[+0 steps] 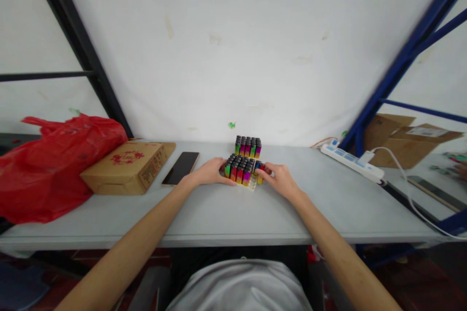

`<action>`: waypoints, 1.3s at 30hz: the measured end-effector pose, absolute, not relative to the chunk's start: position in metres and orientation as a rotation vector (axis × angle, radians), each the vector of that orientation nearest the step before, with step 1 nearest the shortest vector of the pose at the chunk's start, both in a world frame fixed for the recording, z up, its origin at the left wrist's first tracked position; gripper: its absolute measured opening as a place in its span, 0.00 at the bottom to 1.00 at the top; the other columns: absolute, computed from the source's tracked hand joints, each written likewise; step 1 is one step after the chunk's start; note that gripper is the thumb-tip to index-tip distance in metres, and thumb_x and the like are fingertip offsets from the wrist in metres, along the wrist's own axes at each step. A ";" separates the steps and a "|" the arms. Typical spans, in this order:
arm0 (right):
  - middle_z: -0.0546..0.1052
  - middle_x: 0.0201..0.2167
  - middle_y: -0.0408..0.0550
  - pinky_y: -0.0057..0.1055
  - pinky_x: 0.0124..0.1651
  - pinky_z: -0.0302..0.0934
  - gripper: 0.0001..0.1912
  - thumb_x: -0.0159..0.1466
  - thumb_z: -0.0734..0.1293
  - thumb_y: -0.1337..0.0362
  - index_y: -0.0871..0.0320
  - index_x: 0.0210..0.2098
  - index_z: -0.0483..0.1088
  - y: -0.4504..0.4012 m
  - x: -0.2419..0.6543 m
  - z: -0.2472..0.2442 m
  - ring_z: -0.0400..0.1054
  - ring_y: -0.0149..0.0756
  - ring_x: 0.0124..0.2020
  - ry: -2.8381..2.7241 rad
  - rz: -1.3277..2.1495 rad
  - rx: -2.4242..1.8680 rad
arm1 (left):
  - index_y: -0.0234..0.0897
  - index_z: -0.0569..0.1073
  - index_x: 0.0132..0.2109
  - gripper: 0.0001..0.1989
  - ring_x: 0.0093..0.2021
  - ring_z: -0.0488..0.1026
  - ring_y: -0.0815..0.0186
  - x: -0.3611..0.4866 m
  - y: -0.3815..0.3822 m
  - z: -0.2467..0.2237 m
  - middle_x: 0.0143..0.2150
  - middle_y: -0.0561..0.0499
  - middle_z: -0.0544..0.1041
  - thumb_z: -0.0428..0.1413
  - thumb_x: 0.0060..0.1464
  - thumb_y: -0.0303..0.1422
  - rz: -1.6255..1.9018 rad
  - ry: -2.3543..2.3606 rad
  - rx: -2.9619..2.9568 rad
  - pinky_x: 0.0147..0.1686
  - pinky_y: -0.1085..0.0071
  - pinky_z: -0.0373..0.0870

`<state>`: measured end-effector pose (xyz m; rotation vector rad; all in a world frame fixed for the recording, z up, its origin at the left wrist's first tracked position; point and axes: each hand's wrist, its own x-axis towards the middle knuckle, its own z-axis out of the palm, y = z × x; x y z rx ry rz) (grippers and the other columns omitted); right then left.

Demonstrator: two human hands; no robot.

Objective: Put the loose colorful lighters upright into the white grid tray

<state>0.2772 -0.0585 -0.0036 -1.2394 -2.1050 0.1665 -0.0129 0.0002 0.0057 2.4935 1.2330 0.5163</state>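
Several coloured lighters with black tops point(239, 169) stand upright in rows in a pale tray point(252, 183) at the middle of the table. My left hand point(213, 172) grips the left side of this tray, thumb at its near edge. At the tray's right side, my right hand point(279, 177) has its fingers closed on a blue and yellow lighter point(260, 178). Empty slots show at the tray's near right corner. Behind stands a second block of upright lighters point(248, 147), close to the wall and touched by neither hand.
A black phone point(181, 168) lies left of my left hand, beside a cardboard box point(127, 167) and a red plastic bag point(62, 165). On the right are a white power strip point(352, 161) with a cable, an open carton point(408, 141) and blue rack posts. Part of another person's hand point(461, 171) shows far right.
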 end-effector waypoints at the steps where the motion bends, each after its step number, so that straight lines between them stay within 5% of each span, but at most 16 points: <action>1: 0.77 0.25 0.44 0.29 0.33 0.58 0.23 0.72 0.62 0.48 0.55 0.27 0.68 -0.058 0.278 -0.004 0.69 0.33 0.26 -2.072 0.194 -1.235 | 0.37 0.77 0.41 0.37 0.37 0.74 0.52 -0.013 0.000 0.006 0.38 0.46 0.78 0.64 0.37 0.65 0.516 1.236 2.496 0.35 0.64 0.66; 11: 0.81 0.29 0.49 0.30 0.35 0.56 0.18 0.74 0.61 0.52 0.57 0.34 0.71 -0.056 0.267 -0.004 0.73 0.37 0.27 -2.247 0.001 -1.419 | 0.36 0.76 0.40 0.37 0.37 0.75 0.52 -0.013 0.001 0.004 0.37 0.46 0.79 0.65 0.36 0.65 0.513 1.249 2.491 0.34 0.65 0.67; 14: 0.81 0.28 0.52 0.32 0.38 0.54 0.21 0.74 0.60 0.50 0.57 0.32 0.72 -0.056 0.264 -0.002 0.74 0.38 0.28 -2.288 -0.186 -1.554 | 0.36 0.77 0.41 0.36 0.38 0.75 0.52 -0.012 -0.001 0.006 0.38 0.46 0.80 0.66 0.37 0.63 0.535 1.213 2.481 0.35 0.65 0.68; 20: 0.80 0.28 0.49 0.30 0.36 0.54 0.26 0.77 0.52 0.51 0.56 0.33 0.72 -0.053 0.292 0.007 0.73 0.37 0.30 -2.192 -0.020 -1.516 | 0.36 0.78 0.44 0.37 0.38 0.76 0.52 -0.011 -0.001 0.008 0.39 0.46 0.80 0.66 0.38 0.63 0.531 1.184 2.488 0.35 0.65 0.69; 27: 0.80 0.36 0.53 0.31 0.41 0.59 0.21 0.71 0.62 0.47 0.58 0.42 0.75 -0.076 0.336 0.005 0.73 0.41 0.38 -2.167 0.063 -1.767 | 0.38 0.78 0.43 0.37 0.39 0.76 0.52 -0.010 -0.002 0.009 0.39 0.46 0.80 0.65 0.37 0.63 0.524 1.206 2.489 0.37 0.64 0.69; 31: 0.79 0.38 0.55 0.32 0.42 0.60 0.18 0.70 0.64 0.48 0.57 0.39 0.74 -0.095 0.345 -0.007 0.73 0.43 0.40 -2.173 0.035 -1.864 | 0.37 0.77 0.43 0.38 0.41 0.75 0.50 -0.010 -0.001 0.008 0.41 0.44 0.80 0.65 0.37 0.64 0.481 1.253 2.492 0.38 0.63 0.69; 35: 0.79 0.35 0.51 0.31 0.37 0.59 0.13 0.71 0.61 0.54 0.57 0.43 0.71 -0.093 0.348 -0.011 0.72 0.40 0.34 -2.117 0.120 -1.748 | 0.37 0.77 0.47 0.39 0.43 0.75 0.50 -0.011 0.000 0.007 0.44 0.44 0.79 0.64 0.39 0.64 0.482 1.181 2.507 0.42 0.63 0.69; 39: 0.77 0.25 0.45 0.31 0.32 0.57 0.21 0.72 0.58 0.47 0.56 0.47 0.71 -0.078 0.343 -0.005 0.68 0.38 0.24 -1.917 0.227 -1.584 | 0.38 0.77 0.45 0.38 0.41 0.75 0.50 -0.012 0.000 0.007 0.41 0.45 0.79 0.63 0.39 0.65 0.506 1.186 2.504 0.40 0.63 0.69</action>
